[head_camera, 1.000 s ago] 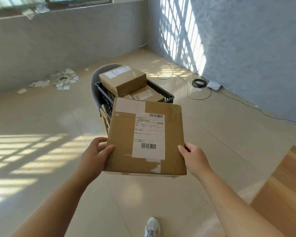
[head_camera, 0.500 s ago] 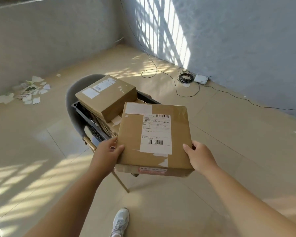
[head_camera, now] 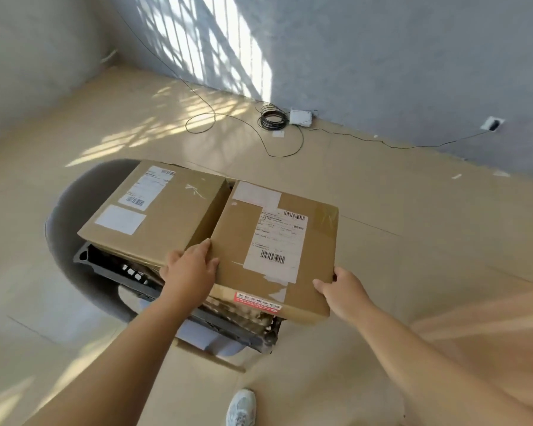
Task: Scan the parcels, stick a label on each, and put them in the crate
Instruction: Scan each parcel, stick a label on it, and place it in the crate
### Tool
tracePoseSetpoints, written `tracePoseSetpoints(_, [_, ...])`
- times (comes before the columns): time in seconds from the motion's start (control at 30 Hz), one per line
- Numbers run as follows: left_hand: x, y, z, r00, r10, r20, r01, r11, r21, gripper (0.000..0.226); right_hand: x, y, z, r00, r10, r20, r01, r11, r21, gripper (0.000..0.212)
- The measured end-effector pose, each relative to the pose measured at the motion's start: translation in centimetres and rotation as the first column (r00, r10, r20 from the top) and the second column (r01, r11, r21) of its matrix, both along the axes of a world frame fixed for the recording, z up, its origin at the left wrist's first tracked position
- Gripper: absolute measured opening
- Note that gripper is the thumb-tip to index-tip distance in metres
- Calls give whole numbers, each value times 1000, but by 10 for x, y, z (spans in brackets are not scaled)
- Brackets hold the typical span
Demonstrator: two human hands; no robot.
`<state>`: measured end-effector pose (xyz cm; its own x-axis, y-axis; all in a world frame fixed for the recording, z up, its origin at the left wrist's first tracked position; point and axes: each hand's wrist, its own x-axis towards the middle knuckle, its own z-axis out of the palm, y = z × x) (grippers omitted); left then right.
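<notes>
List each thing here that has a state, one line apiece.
held parcel: taped shut, labelled, gripped over the crate.
other parcel: shut, labelled, lying atop the crate's pile.
crate: filled above its rim, on a chair.
left hand: grips held parcel's left edge.
right hand: grips its near right corner.
cable: partly coiled.

Your nearer parcel is brown with a white, black-barcoded label and a red strip; the farther parcel is brown too. The crate is black, the chair grey.

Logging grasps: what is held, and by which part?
The labelled parcel, both hands: left hand on its left edge, right hand at its near right corner.
</notes>
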<state>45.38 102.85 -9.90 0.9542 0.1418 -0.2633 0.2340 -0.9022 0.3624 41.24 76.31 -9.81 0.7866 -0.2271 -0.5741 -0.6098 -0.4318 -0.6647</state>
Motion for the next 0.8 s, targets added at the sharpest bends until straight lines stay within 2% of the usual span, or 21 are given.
tracePoseSetpoints(0.13, [6,15,-11,985,-174,-6,174,977,121,38,1,24,0,998,-61,22,62,995,-79,49])
tracePoseSetpoints(0.23, [7,20,-18,978,-201,-50,206,970,132,45,4,36,3,994,-97,58,103,987,-120,64])
tracePoseSetpoints(0.37, [13,34,-22,968,-246,-43,249,961,121,50,8,44,3,995,-77,55,84,989,-122,56])
tracePoseSetpoints(0.47, [16,42,-19,954,-295,-58,300,945,129,52,7,44,5,999,-41,32,44,994,-99,59])
tracePoseSetpoints(0.57, [17,44,-13,942,-326,-82,335,930,150,54,6,38,15,998,65,-9,-65,991,-121,57])
tracePoseSetpoints(0.67, [21,40,1,926,-333,-180,358,926,125,50,8,27,34,967,231,-105,-249,944,-217,46])
tracePoseSetpoints(0.8, [28,28,29,928,-326,-180,347,932,106,40,12,4,64,935,293,-198,-348,862,-369,55])
